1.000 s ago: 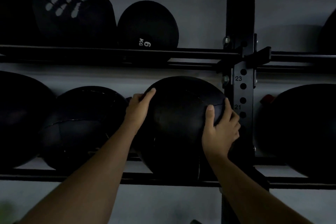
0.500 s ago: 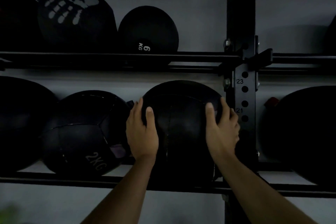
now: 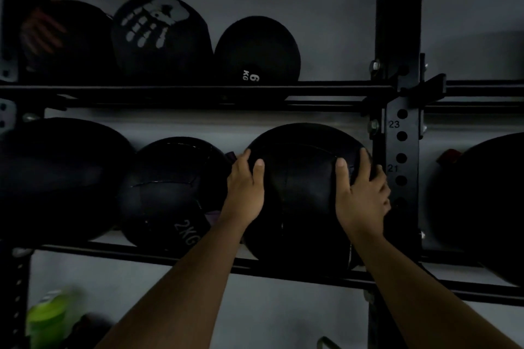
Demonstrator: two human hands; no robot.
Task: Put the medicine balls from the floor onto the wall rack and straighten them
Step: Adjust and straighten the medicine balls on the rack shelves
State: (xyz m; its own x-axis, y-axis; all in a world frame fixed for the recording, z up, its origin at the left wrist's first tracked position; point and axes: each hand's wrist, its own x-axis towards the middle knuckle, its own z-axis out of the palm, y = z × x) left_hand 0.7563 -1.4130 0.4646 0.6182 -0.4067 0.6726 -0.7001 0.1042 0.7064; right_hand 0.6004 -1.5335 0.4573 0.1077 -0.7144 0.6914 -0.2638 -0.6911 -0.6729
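On the lower shelf: a large round black leather-look medicine ball (image 3: pixel 303 195) sits on the dark metal rails of the wall rack (image 3: pixel 198 92), wedged between a black stitched ball marked 2KG (image 3: pixel 173 193) and the perforated black steel upright (image 3: pixel 402 159).
Left hand (image 3: pixel 243 193): spread flat on the ball's left flank, thumb on the front face, fingers curling into the gap beside the 2KG ball.
Right hand (image 3: pixel 360 195): spread on the right flank, fingers between ball and upright.
Key relation: the ball lies straight ahead between both hands, each equally near; being round, it has no long axis.
Seams: dim light; their alignment possibly runs vertical, hard to tell.
Judgement: straightening, likely a small turn in place.
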